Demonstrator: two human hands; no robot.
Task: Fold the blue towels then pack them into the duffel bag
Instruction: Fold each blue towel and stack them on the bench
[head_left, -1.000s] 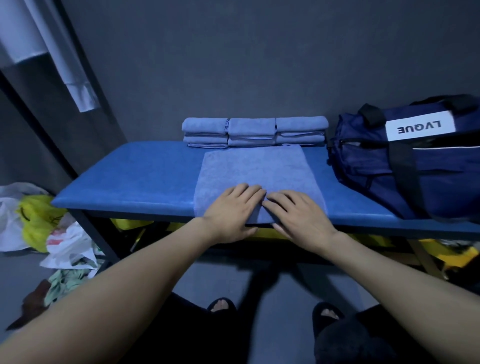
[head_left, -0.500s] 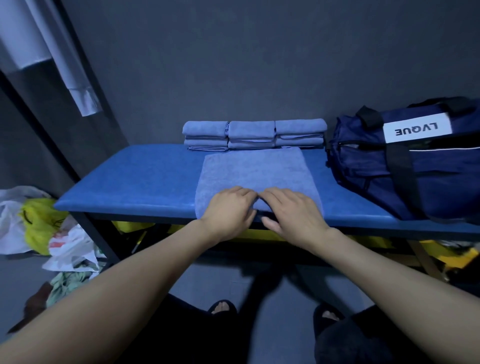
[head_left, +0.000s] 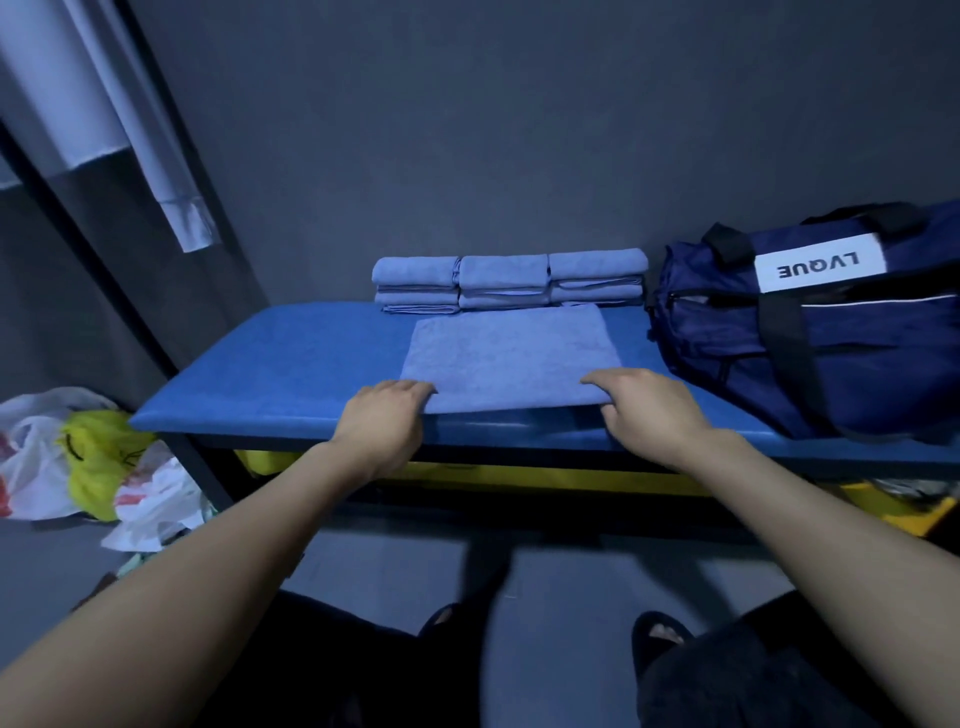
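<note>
A blue towel lies flat on the blue padded bench, its near edge lifted slightly off the surface. My left hand grips the near left corner and my right hand grips the near right corner. Behind it, against the wall, stand three stacks of folded blue towels side by side. A navy duffel bag with a white LVQUE label sits on the bench at the right, its side zip partly open.
Plastic bags in white and yellow lie on the floor at the left. Yellow items sit under the bench. A pale cloth hangs at the upper left. My feet in dark sandals stand before the bench.
My hands have slid apart from the towel's near middle to its two near corners and closed on them. The near edge has lifted a little.
</note>
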